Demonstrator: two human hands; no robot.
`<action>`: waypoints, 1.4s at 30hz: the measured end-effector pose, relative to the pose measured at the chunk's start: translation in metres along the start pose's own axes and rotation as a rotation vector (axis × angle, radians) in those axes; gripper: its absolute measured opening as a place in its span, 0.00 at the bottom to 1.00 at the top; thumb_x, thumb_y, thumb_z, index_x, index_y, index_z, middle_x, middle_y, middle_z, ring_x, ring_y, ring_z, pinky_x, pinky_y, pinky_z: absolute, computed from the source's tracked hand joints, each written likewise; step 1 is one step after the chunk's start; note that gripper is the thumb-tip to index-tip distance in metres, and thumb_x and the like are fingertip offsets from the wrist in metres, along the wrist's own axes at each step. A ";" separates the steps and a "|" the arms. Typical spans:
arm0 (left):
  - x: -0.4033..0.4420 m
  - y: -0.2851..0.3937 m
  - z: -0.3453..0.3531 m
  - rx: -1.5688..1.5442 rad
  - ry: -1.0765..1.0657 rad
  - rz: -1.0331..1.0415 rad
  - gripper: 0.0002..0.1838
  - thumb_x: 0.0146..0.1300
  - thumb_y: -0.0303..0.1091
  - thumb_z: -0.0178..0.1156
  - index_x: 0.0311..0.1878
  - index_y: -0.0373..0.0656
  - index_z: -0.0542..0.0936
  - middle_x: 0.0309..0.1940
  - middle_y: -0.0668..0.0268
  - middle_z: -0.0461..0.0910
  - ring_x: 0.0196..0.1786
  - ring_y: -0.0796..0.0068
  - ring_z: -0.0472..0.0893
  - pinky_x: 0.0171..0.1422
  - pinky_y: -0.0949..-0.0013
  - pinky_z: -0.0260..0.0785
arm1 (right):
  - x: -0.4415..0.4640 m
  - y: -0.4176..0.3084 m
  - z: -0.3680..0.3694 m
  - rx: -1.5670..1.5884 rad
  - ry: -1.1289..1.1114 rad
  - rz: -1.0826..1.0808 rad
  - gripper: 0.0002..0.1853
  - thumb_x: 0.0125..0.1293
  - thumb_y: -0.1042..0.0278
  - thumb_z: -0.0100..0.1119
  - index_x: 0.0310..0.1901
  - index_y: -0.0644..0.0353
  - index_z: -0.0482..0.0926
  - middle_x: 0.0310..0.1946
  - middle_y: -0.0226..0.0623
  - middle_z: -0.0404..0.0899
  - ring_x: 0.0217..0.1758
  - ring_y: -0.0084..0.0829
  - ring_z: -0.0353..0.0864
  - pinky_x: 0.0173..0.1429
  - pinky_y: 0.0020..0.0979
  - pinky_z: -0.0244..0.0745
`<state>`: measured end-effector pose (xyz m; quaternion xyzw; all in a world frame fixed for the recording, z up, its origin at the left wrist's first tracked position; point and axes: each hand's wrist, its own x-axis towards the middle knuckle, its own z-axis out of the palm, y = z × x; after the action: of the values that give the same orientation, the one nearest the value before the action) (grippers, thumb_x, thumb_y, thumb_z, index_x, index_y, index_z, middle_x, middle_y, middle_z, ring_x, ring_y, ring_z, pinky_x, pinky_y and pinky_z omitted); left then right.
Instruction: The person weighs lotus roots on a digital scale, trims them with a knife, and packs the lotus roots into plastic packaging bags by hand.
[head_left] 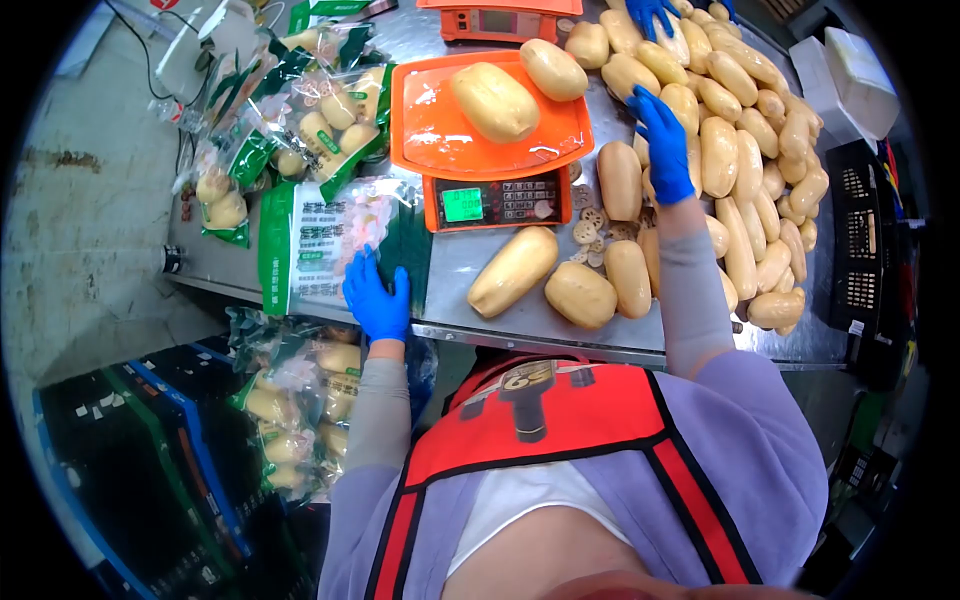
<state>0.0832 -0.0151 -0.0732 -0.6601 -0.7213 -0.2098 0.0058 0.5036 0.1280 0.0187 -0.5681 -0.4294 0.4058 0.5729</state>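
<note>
1. While clear plastic bags with green printing (345,125) already hold pieces at my far left, and a similar packed bag (300,415) lies below the table's edge, I judge the work only part done.
2. What seems left is the big heap of smooth, pale-yellow, oblong root pieces (720,155) covering the right side of the shiny steel table (447,285).
3. One fat, pale-yellow root piece (495,102) sits on the orange plastic scale tray (425,135); another (553,70) is at its far right corner.
4. My blue-gloved left hand (378,298) has its fingers spread and thumb apart, over the near edge of a flat white-and-green plastic bag (318,245); I see nothing gripped.
5. My blue-gloved right hand (663,145) is loosely extended at the heap's left side, right of the tray. Root pieces lie around its fingers; whether they touch, I cannot tell.
6. Another person's blue-gloved hand (652,14) is at the heap's far end.
</note>
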 end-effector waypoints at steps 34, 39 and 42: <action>-0.002 -0.001 0.001 0.090 -0.065 0.024 0.34 0.59 0.46 0.55 0.67 0.41 0.61 0.65 0.56 0.62 0.67 0.54 0.60 0.69 0.52 0.48 | 0.007 0.001 0.038 0.315 -0.135 -0.180 0.34 0.55 0.67 0.64 0.63 0.62 0.63 0.57 0.40 0.68 0.60 0.30 0.68 0.61 0.30 0.66; -0.001 -0.002 0.002 0.102 -0.045 0.044 0.33 0.59 0.46 0.55 0.66 0.41 0.62 0.64 0.56 0.64 0.65 0.53 0.62 0.68 0.52 0.49 | -0.081 -0.013 -0.078 0.066 0.236 -0.307 0.33 0.57 0.70 0.58 0.65 0.64 0.60 0.62 0.41 0.63 0.64 0.30 0.63 0.65 0.30 0.61; -0.001 -0.005 0.003 0.079 -0.068 0.033 0.33 0.59 0.47 0.54 0.65 0.41 0.63 0.64 0.58 0.64 0.66 0.53 0.61 0.68 0.52 0.49 | -0.116 0.001 -0.142 -0.142 0.479 -0.273 0.34 0.59 0.71 0.59 0.65 0.67 0.56 0.61 0.43 0.63 0.62 0.32 0.64 0.65 0.31 0.62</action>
<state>0.0795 -0.0152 -0.0777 -0.6780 -0.7177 -0.1584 0.0109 0.6039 -0.0255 0.0157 -0.6236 -0.3818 0.1481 0.6659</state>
